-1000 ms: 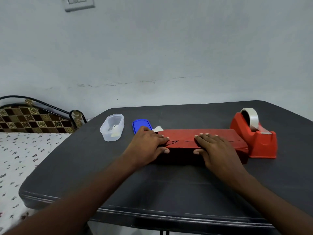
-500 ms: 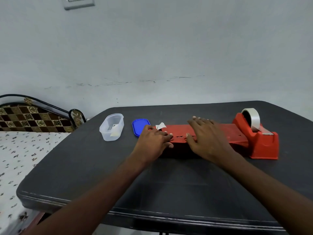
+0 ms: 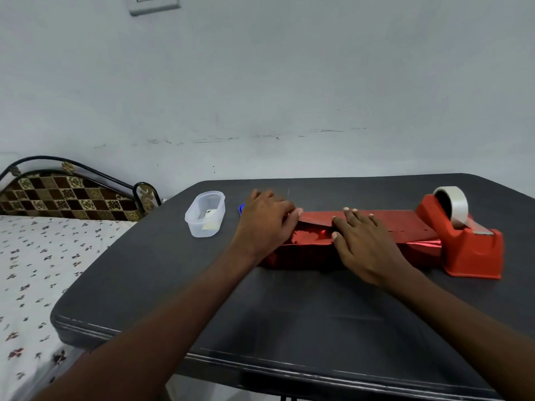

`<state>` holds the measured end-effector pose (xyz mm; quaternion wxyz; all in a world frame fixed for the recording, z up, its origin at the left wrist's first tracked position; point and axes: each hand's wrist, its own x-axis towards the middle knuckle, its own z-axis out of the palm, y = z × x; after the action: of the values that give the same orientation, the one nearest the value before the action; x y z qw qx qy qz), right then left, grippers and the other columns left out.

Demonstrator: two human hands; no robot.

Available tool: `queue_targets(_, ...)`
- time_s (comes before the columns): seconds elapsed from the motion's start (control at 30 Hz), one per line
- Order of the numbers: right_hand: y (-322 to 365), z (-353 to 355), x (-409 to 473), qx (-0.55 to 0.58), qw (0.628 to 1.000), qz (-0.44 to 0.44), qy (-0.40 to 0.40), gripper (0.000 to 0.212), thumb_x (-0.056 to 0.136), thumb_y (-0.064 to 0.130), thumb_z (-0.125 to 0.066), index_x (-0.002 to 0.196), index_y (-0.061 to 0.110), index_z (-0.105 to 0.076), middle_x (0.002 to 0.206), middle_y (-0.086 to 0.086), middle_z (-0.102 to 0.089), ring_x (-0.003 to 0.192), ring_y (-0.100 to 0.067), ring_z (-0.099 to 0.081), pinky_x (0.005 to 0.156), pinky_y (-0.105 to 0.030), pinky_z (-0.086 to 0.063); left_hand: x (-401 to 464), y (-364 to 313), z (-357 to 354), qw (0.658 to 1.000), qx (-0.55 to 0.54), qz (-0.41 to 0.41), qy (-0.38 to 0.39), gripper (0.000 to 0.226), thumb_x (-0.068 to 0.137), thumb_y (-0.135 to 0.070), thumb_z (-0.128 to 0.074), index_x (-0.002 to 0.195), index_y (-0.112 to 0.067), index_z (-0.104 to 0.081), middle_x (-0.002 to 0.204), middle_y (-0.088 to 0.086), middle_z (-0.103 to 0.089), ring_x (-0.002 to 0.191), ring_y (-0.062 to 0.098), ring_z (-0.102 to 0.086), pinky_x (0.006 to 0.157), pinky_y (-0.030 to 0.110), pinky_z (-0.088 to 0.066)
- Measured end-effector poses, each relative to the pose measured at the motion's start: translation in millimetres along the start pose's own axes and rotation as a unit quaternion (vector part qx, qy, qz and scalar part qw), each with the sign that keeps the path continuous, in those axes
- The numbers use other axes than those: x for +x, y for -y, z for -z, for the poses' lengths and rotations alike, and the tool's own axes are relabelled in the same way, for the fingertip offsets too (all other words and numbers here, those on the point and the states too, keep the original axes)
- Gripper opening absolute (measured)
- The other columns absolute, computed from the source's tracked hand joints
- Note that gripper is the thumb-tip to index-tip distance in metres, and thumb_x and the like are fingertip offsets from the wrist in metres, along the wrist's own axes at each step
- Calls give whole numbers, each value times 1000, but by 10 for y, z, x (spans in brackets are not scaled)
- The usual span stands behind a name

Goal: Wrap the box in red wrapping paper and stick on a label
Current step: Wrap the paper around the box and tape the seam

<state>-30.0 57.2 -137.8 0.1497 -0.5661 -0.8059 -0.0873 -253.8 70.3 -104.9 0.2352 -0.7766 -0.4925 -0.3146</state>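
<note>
A long box wrapped in shiny red paper (image 3: 405, 224) lies across the middle of the dark table (image 3: 289, 314). My left hand (image 3: 265, 224) covers the box's left end, fingers curled over the paper there. My right hand (image 3: 362, 244) lies flat on the box's top near the middle, fingers spread, pressing the paper down. A crumpled shiny fold (image 3: 312, 237) shows between the two hands. The box's left end is hidden under my left hand.
A red tape dispenser (image 3: 469, 247) with a clear tape roll (image 3: 454, 205) touches the box's right end. A clear plastic tub (image 3: 206, 214) holding small paper slips stands left of my left hand, a blue lid (image 3: 241, 209) peeking behind it. A bed (image 3: 34, 270) adjoins the table's left side.
My left hand slid left and farther over the box's left end, hiding the blue lid and white slip. My right hand stays flat on the top. The view shifted slightly.
</note>
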Motion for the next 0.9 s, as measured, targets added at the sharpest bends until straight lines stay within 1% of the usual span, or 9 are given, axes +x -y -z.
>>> queue_targets(0.13, 61, -5, 72, 15, 1000, -1, -16, 72, 94, 52, -6, 133, 10, -50, 157, -18, -36, 146, -29, -33, 119, -48, -26, 258, -17, 106, 985, -91, 142, -33, 30, 91, -35, -52, 76, -17, -70, 72, -1, -67, 72, 19, -58, 67, 30, -40)
queue_targets(0.23, 81, -84, 36, 24, 1000, -4, -17, 65, 97, 51, -8, 131, 10, -46, 145, -15, -50, 132, -27, -47, 113, -46, -33, 550, 159, 38, 947, -217, 221, 84, 24, 91, -11, -51, 93, -15, -74, 97, 1, -74, 93, 18, -65, 79, 27, -49)
queue_targets(0.33, 95, -107, 8, 22, 999, -6, -25, 61, 99, 50, -11, 130, 11, -47, 140, -13, -54, 129, -26, -49, 113, -46, -34, 674, 381, -98, 905, -274, 197, 259, 48, 83, 14, -40, 115, -6, -69, 118, 14, -69, 115, 29, -62, 102, 39, -48)
queue_targets(0.4, 105, -108, 7, 22, 999, -9, -26, 63, 100, 50, -10, 134, 11, -45, 144, -13, -52, 135, -26, -46, 116, -47, -31, 675, 474, -172, 906, -256, 164, 295, 64, 75, 22, -34, 123, -6, -65, 125, 16, -66, 122, 34, -57, 105, 44, -45)
queue_targets(0.47, 115, -120, 1, 18, 999, -9, -28, 64, 100, 50, -9, 134, 11, -45, 144, -12, -52, 135, -25, -45, 117, -47, -30, 641, 512, -213, 897, -248, 157, 329, 61, 78, 20, -40, 126, -9, -64, 127, 11, -65, 120, 30, -58, 102, 40, -46)
queue_targets(0.53, 127, -128, 3, 20, 999, -9, -31, 66, 99, 51, -8, 137, 11, -45, 146, -12, -50, 137, -25, -44, 118, -47, -30, 583, 539, -260, 890, -237, 142, 363, 43, 85, 11, -53, 120, -10, -68, 120, 9, -69, 109, 25, -64, 96, 37, -50)
queue_targets(0.67, 141, -138, 16, 25, 999, -12, -36, 72, 99, 51, -7, 144, 9, -43, 151, -12, -47, 142, -26, -39, 120, -49, -27, 492, 667, -378, 917, -233, 171, 273, 20, 75, 4, -75, 84, -13, -70, 91, 14, -73, 87, 27, -68, 90, 46, -53)
queue_targets(0.77, 129, -150, 4, 21, 999, -16, -42, 70, 100, 50, -9, 145, 9, -43, 151, -12, -47, 143, -26, -39, 120, -48, -26, 454, 718, -380, 927, -219, 198, 231, 19, 70, -10, -84, 82, -10, -69, 86, 14, -73, 86, 32, -68, 83, 43, -52)
queue_targets(0.9, 115, -160, 1, 23, 998, -16, -49, 67, 100, 48, -12, 142, 8, -46, 148, -13, -50, 141, -27, -41, 119, -48, -28, 353, 767, -317, 938, -217, 202, 182, 25, 69, -13, -85, 65, -18, -62, 63, -2, -62, 57, 6, -54, 61, 26, -42)
